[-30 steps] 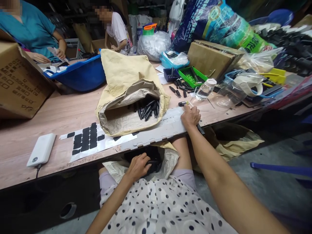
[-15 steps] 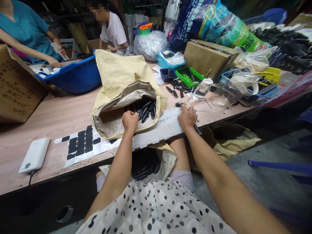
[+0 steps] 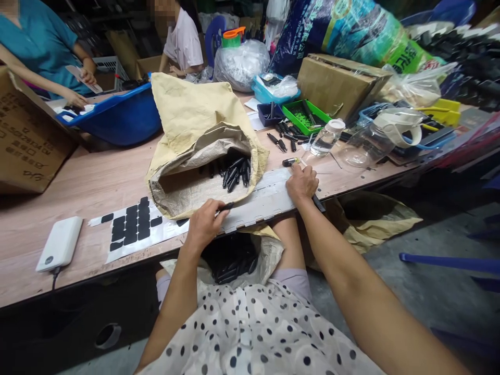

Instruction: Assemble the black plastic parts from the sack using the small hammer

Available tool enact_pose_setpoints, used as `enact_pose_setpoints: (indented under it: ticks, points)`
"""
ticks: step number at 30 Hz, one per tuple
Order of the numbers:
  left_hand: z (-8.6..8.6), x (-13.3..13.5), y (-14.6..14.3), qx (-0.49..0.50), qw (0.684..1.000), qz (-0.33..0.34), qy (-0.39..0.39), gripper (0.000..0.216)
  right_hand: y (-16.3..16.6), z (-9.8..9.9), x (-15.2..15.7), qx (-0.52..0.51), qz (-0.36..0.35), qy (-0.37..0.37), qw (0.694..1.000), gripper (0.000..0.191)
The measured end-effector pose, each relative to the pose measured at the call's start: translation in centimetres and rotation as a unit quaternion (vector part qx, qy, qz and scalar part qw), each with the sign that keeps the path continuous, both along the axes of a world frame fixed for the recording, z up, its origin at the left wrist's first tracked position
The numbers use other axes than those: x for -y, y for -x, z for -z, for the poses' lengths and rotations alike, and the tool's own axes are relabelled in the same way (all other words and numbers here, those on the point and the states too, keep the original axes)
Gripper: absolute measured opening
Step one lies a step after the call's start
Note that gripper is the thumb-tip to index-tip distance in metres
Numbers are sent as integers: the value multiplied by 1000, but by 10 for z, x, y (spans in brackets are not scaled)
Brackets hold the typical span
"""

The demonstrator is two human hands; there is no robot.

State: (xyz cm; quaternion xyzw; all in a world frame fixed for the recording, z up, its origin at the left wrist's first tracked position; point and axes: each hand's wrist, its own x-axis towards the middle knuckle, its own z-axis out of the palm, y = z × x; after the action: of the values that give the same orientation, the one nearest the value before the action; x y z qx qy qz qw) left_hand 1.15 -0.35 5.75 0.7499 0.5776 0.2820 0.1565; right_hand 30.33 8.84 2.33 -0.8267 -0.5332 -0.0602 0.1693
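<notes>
While pinching a slim black piece point(image 3: 225, 207) between thumb and fingers, keeping the left hand point(image 3: 203, 225) low at the near edge of the table point(image 3: 117, 161), right in front of the open bag point(image 3: 195, 99). Narrow grip there, on one piece only as far as visible, leaving the tip free to the right, probably for easy handling. Over to the right now: resting the right hand point(image 3: 302, 183) on the right end of the grey cardboard strip point(image 3: 261, 205), closed around a dark bar point(image 3: 318, 203), perhaps to steady it; impossible to tell its full shape under the fingers. Look at that bag, lying with its mouth turned near, likely to leave the loose black pieces point(image 3: 238, 172) within easy reach. Note too, below the table edge, a sack point(image 3: 269, 255) spread open at the lap with dark pieces point(image 3: 234, 271) inside, set close presumably for short hand travel. And compared with half a second ago: out of the bag mouth with the left hand, back near and down, now showing the piece plainly. No real change on the right, with the same closed hold over the strip.
</notes>
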Motion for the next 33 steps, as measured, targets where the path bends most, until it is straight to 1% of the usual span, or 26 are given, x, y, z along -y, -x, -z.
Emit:
enact_pose_setpoints:
  ticks: [2,4,7,10,12,14,16,17,18,21,23,24,26,28,33]
  points:
    - [8,12,-1,-33,999,38,5,9,0,1,0,-5,-2,-2,1000,44]
    - [16,15,-1,-35,998,49,3,10,-1,2,0,-13,-3,-6,1000,44]
    - [26,11,3,10,999,47,1,12,-2,5,-2,-30,-3,-16,999,43]
    - [32,5,9,66,997,44,13,11,-7,6,-6,-56,2,-32,998,43]
    - [34,2,10,90,995,39,24,10,-9,4,-4,-79,8,-68,995,45]
    - [35,2,10,102,994,34,33,10,-6,-1,5,-106,2,-134,985,46]
    - [36,1,9,112,992,31,43,10,4,-9,24,-148,-41,-206,966,46]
    - [36,1,8,116,992,31,47,11,12,-14,37,-177,-79,-233,953,46]
    - [36,0,8,121,991,32,51,11,22,-18,51,-212,-127,-239,939,44]
    - [38,-2,8,133,989,38,54,11,57,-25,95,-293,-272,-198,895,37]
    - [39,-2,8,135,989,42,51,11,79,-24,117,-304,-334,-173,875,34]
    - [40,-3,8,135,989,44,49,12,87,-23,125,-301,-355,-162,870,35]
    - [41,-3,7,132,989,46,45,12,98,-20,134,-281,-380,-145,869,36]
    - [41,-2,7,128,990,47,42,12,104,-18,139,-250,-390,-130,877,38]
    - [39,-1,5,119,991,44,37,9,108,-15,140,-179,-387,-67,902,41]
